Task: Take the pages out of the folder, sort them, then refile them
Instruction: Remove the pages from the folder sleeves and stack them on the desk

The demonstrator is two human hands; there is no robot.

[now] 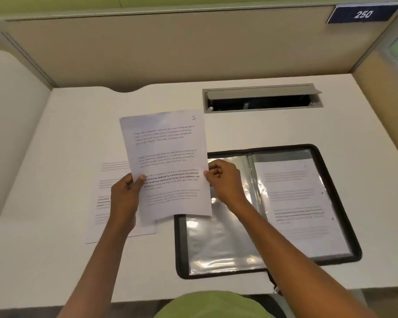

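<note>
I saw both hands raised over the counter (55,260), holding one printed page (166,161) in the middle of the frame. The left hand (124,196) pinched the page's left edge, thumb on the front and fingers curled behind. The right hand (223,180) had its fingers curled in and gripped the right edge at about the same height. The page stood lifted and tilted a little, its top leaning toward the left of the frame. It carried blocks of text, one of them partly bold, and a small handwritten mark in its top right corner.

The folder (337,203) lay open flat on the counter at lower right, with a black border. Its left clear sleeve (216,244) shone with glare. Its right sleeve held a filed page (301,203) of text. The lower edge of the held page overlapped the folder's top left corner in the picture.

More loose pages (106,203) lay flat on the counter at centre left, partly hidden behind the left hand and the held page. I could not tell how many there were.

At upper right of the counter a cable slot (262,98) stood with its lid propped up. A beige partition (170,49) ran behind, with a blue number plate (363,14) reading 250 in the top right corner.
</note>
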